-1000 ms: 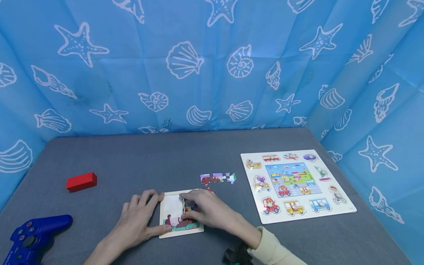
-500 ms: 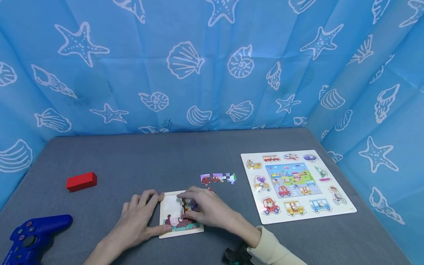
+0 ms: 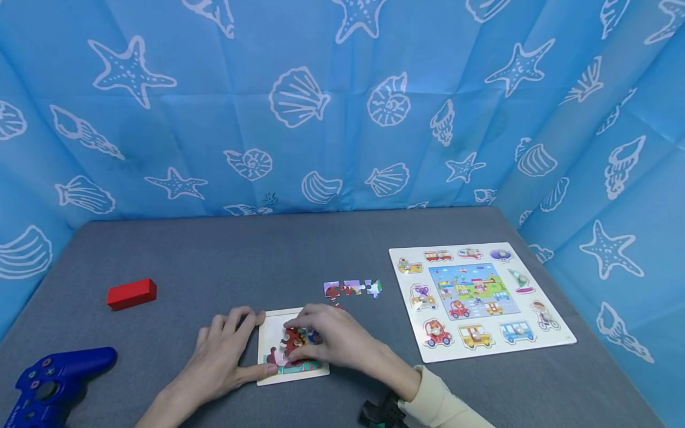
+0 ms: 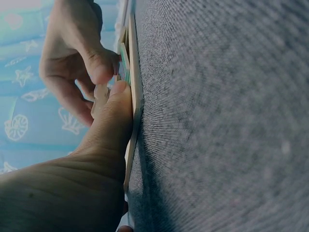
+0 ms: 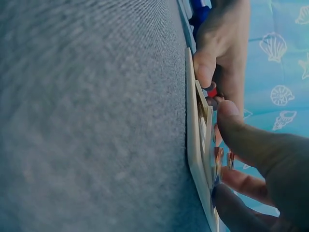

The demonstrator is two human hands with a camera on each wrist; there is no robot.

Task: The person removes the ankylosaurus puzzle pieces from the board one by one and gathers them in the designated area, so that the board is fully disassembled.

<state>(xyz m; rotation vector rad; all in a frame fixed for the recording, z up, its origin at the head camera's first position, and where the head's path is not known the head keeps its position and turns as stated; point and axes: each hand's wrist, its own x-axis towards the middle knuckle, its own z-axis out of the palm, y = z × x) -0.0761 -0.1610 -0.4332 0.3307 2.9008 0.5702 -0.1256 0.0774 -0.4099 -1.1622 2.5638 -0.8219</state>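
A small wooden jigsaw tray (image 3: 299, 378) lies flat on the grey table, with teal and brown pieces along its lower side and bare pale board at upper left. My left hand (image 3: 222, 351) holds its left side, index finger at the top corner and thumb at the bottom one. Over the tray's right half, my right hand (image 3: 342, 336) pinches a brown-red jigsaw piece (image 3: 291, 340) between thumb and fingers. That piece is tilted, its pale edge (image 4: 100, 99) showing in the left wrist view. The right hand hides the tray's right side.
Several loose jigsaw pieces (image 3: 351, 288) lie just behind the tray, one partly behind the right hand. A large peg puzzle board (image 3: 417, 351) is at the right. To the left are a red block (image 3: 131, 294) and a blue game controller (image 3: 64, 374). A black object (image 3: 382, 413) sits near the front edge.
The jigsaw piece in my right hand has tipped from nearly on edge to more face up, and the fingertips have shifted slightly left. My left hand and the tray have stayed put.
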